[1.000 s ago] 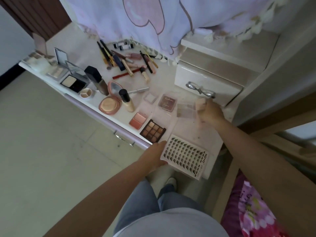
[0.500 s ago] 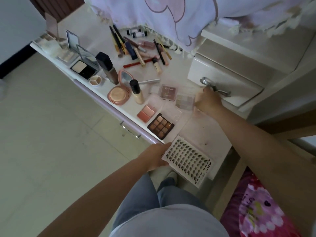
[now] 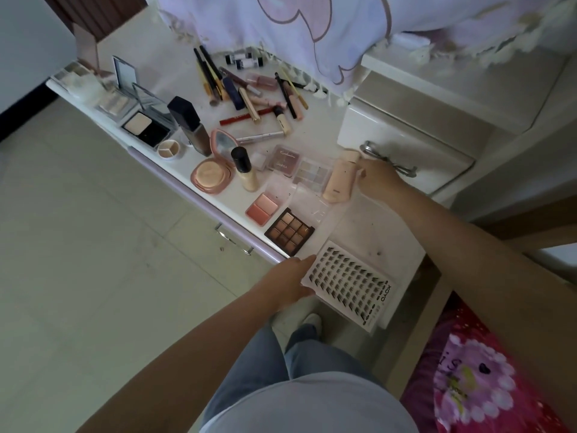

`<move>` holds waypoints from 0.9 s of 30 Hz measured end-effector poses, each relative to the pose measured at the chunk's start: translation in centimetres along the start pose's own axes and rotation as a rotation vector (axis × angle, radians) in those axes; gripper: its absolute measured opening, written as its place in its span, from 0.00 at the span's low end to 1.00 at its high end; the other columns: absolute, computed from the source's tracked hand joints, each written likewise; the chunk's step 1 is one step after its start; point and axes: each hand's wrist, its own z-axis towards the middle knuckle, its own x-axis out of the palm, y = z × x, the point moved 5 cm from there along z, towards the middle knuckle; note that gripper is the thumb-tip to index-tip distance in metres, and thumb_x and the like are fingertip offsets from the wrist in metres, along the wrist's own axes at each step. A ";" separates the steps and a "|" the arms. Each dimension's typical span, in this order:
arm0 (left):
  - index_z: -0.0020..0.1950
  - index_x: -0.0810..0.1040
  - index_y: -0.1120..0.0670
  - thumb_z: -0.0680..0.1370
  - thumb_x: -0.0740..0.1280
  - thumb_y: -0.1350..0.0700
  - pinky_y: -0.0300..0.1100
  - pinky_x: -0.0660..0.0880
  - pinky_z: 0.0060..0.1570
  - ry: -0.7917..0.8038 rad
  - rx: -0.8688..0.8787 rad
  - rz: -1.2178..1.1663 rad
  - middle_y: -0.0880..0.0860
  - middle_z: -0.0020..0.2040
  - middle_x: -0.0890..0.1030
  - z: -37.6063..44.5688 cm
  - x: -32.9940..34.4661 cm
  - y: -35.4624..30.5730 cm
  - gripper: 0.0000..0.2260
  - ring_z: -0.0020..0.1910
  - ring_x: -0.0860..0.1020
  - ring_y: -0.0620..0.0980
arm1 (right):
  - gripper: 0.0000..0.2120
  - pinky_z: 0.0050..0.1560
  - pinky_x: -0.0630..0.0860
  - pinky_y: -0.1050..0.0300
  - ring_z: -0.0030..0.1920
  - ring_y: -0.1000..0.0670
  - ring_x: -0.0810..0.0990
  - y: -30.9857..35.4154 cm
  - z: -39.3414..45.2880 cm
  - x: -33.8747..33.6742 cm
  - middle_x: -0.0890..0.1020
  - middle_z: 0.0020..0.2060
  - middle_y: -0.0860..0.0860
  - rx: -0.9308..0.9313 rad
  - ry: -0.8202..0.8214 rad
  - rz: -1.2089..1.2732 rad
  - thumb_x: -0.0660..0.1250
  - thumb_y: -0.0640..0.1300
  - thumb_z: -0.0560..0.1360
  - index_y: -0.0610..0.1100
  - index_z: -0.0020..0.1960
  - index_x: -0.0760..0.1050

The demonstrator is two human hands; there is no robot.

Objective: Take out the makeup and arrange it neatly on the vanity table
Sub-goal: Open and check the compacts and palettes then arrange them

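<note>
Most makeup already lies spread on the white desk (image 3: 162,73). The right hand (image 3: 379,179) grips a peach plastic tube (image 3: 340,179) at two o'clock; the left hand (image 3: 288,284) pinches a white false-lash card (image 3: 349,284), unplaced, at five o'clock.

- My right hand (image 3: 379,179) holds a peach tube (image 3: 340,178), smooth matt plastic.
- My left hand (image 3: 288,284) grips a white lash card (image 3: 349,287), flat card or plastic with a slight sheen.
- The vanity table (image 3: 374,232) top is glossy white, scuffed with dark specks.
- The drawer handle (image 3: 388,159) is shiny metal.
- The pink compact (image 3: 209,176) is glossy plastic; its mirror (image 3: 222,143) reflects.
- The printed cloth (image 3: 312,29) hangs soft, with a fringed edge.
</note>
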 end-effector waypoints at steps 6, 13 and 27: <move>0.72 0.61 0.50 0.75 0.68 0.52 0.46 0.68 0.65 -0.032 0.023 0.038 0.53 0.64 0.74 0.7 -0.2 -1.1 0.28 0.63 0.72 0.51 | 0.17 0.57 0.68 0.57 0.63 0.43 0.71 -4.2 -2.4 -0.1 0.74 0.62 0.41 0.027 0.090 -0.067 0.59 0.39 0.76 0.40 0.64 0.70; 0.72 0.60 0.51 0.75 0.67 0.51 0.46 0.69 0.63 -0.040 0.022 0.098 0.54 0.65 0.72 1.1 -0.2 -2.0 0.28 0.64 0.71 0.52 | 0.17 0.58 0.68 0.55 0.63 0.41 0.72 -5.7 -4.1 0.7 0.74 0.62 0.39 0.000 0.121 -0.163 0.58 0.38 0.77 0.38 0.65 0.69; 0.69 0.65 0.53 0.79 0.58 0.51 0.44 0.71 0.56 -0.254 -0.074 0.204 0.52 0.63 0.73 -2.0 -3.4 0.7 0.19 0.61 0.72 0.51 | 0.17 0.64 0.67 0.48 0.66 0.39 0.64 3.8 0.3 1.6 0.69 0.62 0.39 -0.406 0.102 -0.621 0.60 0.38 0.74 0.37 0.62 0.68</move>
